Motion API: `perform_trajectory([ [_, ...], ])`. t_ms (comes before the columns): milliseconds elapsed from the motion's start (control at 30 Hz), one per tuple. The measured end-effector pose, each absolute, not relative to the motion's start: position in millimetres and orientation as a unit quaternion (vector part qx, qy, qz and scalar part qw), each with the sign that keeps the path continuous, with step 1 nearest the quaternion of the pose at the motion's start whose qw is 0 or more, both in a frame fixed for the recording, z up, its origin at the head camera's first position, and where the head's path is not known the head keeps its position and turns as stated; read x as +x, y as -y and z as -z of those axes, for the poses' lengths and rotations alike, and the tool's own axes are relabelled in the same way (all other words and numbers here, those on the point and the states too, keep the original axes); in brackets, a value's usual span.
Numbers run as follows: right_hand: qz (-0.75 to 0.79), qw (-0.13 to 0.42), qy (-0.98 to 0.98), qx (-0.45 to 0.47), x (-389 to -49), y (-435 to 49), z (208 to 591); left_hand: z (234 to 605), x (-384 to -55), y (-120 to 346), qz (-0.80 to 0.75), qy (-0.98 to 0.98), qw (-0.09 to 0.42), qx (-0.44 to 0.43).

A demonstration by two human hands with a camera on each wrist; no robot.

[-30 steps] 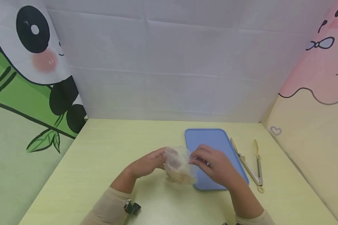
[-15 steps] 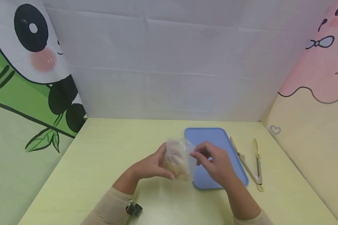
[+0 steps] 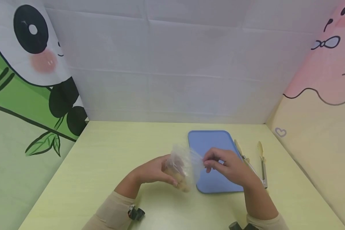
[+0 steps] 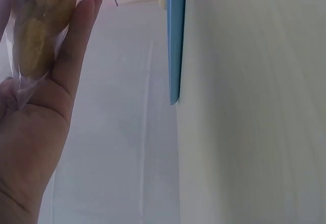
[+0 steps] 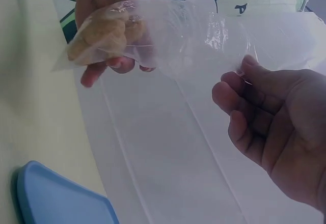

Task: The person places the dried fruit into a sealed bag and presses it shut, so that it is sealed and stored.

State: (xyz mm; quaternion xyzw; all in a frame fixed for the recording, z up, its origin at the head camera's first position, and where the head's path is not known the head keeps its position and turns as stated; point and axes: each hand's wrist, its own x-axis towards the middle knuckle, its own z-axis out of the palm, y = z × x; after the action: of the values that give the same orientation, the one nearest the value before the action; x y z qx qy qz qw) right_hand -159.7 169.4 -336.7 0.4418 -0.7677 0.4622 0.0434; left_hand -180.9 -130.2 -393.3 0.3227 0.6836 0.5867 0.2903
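Observation:
A clear plastic bag (image 3: 179,164) is held above the table, left of the blue tray. Brownish, rounded pieces (image 4: 33,46) lie bunched in its lower end; their exact kind cannot be told. My left hand (image 3: 149,172) grips that filled end, thumb on the near side and fingers behind. In the right wrist view the bag (image 5: 183,40) stretches between the two hands. There, my right hand (image 5: 285,112) pinches the edge of its loose end between thumb and index finger, the other fingers curled.
The blue tray (image 3: 215,182) lies flat on the pale yellow table (image 3: 126,140), partly behind my right hand. Tongs (image 3: 264,167) with spread arms and yellowish tips lie to its right, partly hidden by the right forearm. A whitish sheet (image 3: 172,64) closes off the back; printed panels flank both sides.
My right hand has moved to the right, drawing the bag's loose edge outward. The left hand has turned so its thumb shows in front of the bag. Tray and tongs stay put.

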Motion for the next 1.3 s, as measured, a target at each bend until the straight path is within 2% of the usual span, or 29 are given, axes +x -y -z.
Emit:
perform_trajectory([
  [200,-0.422,0.09,0.797,0.424,-159,-179,331,396,-181,130,-0.58,-0.676,0.327,0.315],
  [667,-0.418,0.149,0.802,0.401,-162,-192,327,399,-183,131,-0.552,-0.707,0.307,0.318],
  [1300,-0.519,0.105,0.755,0.386,-170,-200,337,401,-185,131,-0.537,-0.716,0.272,0.354],
])
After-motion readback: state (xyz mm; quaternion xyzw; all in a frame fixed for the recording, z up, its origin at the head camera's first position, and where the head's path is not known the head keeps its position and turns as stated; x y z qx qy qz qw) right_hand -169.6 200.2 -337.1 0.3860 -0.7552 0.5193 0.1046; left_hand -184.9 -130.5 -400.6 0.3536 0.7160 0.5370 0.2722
